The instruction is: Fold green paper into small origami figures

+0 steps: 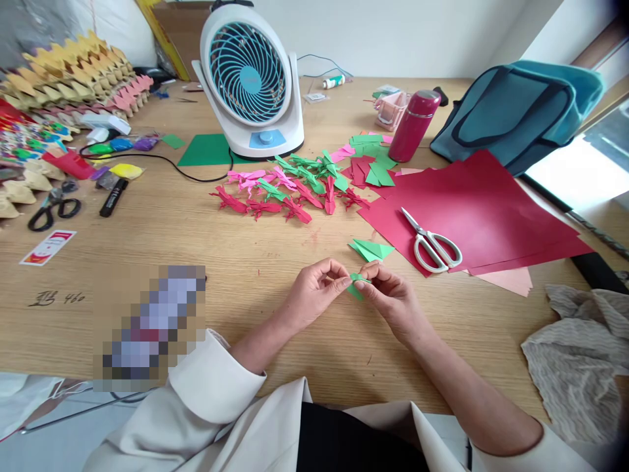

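Note:
A small folded piece of green paper [356,292] is pinched between both hands above the wooden table. My left hand [322,288] grips its left side with thumb and fingertips, partly covering it. On the other side, my right hand [388,292] holds it the same way. Just beyond my fingers lies a folded green paper piece [371,250] with pointed ends. Farther back is a pile of finished-looking folded paper figures in red [296,210], pink [246,177] and green [304,172]. White-handled scissors [435,246] rest on large red paper sheets [472,203] to the right.
A white fan [250,78] stands at the back, its black cable [196,178] running left. Behind the red sheets are a red bottle [415,124] and a blue bag [515,118]. Black scissors [54,206] and a marker [113,197] lie left; a cloth [580,360] lies right.

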### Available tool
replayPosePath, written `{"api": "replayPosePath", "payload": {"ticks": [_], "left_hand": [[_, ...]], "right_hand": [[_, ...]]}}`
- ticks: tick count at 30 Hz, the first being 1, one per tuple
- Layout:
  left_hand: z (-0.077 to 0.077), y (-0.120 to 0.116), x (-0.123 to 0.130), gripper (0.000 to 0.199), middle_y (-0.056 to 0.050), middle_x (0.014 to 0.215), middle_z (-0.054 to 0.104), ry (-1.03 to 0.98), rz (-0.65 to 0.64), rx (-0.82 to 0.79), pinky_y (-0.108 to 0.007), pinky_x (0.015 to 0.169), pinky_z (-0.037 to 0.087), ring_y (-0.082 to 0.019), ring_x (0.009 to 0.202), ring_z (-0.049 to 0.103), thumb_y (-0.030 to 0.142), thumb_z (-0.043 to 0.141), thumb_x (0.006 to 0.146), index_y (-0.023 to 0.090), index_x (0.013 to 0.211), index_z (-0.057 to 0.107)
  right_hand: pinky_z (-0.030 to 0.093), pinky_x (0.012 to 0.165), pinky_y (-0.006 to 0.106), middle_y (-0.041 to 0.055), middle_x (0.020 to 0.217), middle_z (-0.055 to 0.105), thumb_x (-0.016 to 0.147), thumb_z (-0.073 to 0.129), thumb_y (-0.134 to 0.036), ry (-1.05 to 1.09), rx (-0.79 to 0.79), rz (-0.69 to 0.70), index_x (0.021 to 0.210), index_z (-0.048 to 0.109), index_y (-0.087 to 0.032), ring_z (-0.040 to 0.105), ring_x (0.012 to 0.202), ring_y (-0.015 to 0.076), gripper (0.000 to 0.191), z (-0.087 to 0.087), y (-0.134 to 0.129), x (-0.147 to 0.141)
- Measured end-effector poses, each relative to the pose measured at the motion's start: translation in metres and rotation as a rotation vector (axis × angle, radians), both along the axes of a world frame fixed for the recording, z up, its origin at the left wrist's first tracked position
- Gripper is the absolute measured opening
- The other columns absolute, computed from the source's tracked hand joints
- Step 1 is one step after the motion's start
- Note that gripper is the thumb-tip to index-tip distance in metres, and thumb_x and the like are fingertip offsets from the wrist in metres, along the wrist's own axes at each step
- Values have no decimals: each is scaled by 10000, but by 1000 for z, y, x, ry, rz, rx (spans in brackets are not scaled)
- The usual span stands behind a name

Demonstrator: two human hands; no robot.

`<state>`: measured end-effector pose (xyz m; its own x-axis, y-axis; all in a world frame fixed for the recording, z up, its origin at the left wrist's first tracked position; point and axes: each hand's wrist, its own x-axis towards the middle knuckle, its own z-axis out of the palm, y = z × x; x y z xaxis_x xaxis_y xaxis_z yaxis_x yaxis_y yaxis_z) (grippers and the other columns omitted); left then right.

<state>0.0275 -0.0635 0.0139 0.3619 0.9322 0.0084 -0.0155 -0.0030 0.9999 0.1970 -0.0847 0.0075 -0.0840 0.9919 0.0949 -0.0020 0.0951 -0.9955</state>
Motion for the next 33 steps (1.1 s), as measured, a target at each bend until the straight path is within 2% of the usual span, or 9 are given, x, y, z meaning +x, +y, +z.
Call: {"api": "replayPosePath", "payload": {"ticks": [5, 9, 14, 19, 25, 29, 33], "left_hand": [[-2, -3, 5, 256, -1, 810, 635, -117, 24, -47, -223, 704, 489, -114, 761, 603, 358, 744, 788, 159, 855, 599], [-6, -1, 5, 270, 0, 768, 645, -134, 24, -83, -234, 698, 482, -122, 732, 609, 382, 749, 781, 156, 827, 610], [-5, 0, 2, 269, 13, 741, 599, -76, 28, -135, -210, 644, 413, -94, 686, 527, 381, 759, 763, 148, 827, 642], [-4, -1, 2, 244, 25, 716, 560, -73, 67, -142, -207, 638, 388, -89, 677, 485, 356, 741, 770, 149, 787, 613], [-4, 0, 0, 248, 15, 747, 601, -71, 12, -151, -205, 621, 389, -89, 674, 498, 358, 743, 762, 143, 842, 649], [1, 2, -2, 285, 23, 704, 569, -81, -9, -195, -204, 603, 374, -83, 653, 473, 391, 767, 735, 137, 782, 648], [6, 3, -4, 312, 24, 681, 561, -85, -63, -208, -208, 598, 368, -87, 651, 472, 414, 782, 720, 136, 737, 642]], "right_hand": [[481, 631, 294, -4, 715, 589, 807, 710, -519, 17, -43, -3, 818, 587, -227, 548, 661, 148, 317, -2, -2, -4], [472, 615, 283, -15, 675, 584, 786, 741, -507, 64, -96, 15, 816, 585, -225, 541, 632, 137, 323, -3, -3, -7], [468, 623, 268, -12, 720, 590, 737, 797, -464, 163, -121, 8, 794, 581, -226, 541, 657, 129, 326, -4, -2, -9], [474, 664, 264, -8, 772, 592, 755, 799, -396, 185, -101, 7, 836, 617, -222, 556, 706, 127, 264, -3, -2, -7], [435, 618, 253, -18, 723, 569, 770, 786, -392, 162, -115, 21, 806, 615, -210, 518, 655, 114, 252, 0, -1, -3], [418, 610, 250, -25, 716, 554, 795, 768, -379, 136, -121, 70, 820, 612, -211, 499, 645, 111, 231, 1, -2, 0], [414, 637, 252, -18, 758, 536, 858, 710, -356, 97, -52, 124, 843, 614, -214, 495, 689, 116, 171, 2, -2, 3]]}}
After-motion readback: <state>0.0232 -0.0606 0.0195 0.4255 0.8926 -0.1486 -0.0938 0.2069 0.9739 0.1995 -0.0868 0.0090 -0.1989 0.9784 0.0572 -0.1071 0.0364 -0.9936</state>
